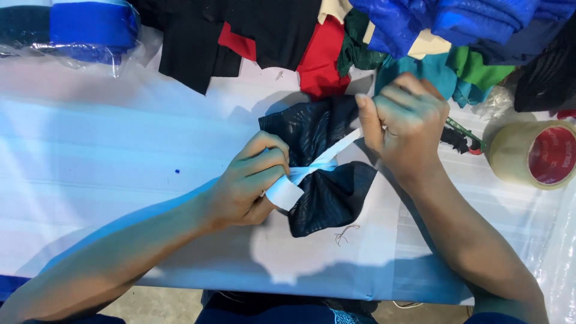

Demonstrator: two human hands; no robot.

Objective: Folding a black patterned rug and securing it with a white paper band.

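Mid-tabletop, the left hand (249, 186) pinched a white strip (324, 157) cinched around a dark mesh cloth (324, 174), and the right hand (408, 120) gripped the strip's far end, pulled taut. Open white tabletop (108, 180) lay leftward; piled fabric scraps (324, 48) crowded the far edge. A tape roll (537, 155) sat well right, near scissors (465, 135).

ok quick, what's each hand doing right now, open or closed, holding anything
Left hand: closed, pinching the white strip around the dark fabric bundle.
Right hand: closed, gripping the strip's other end.
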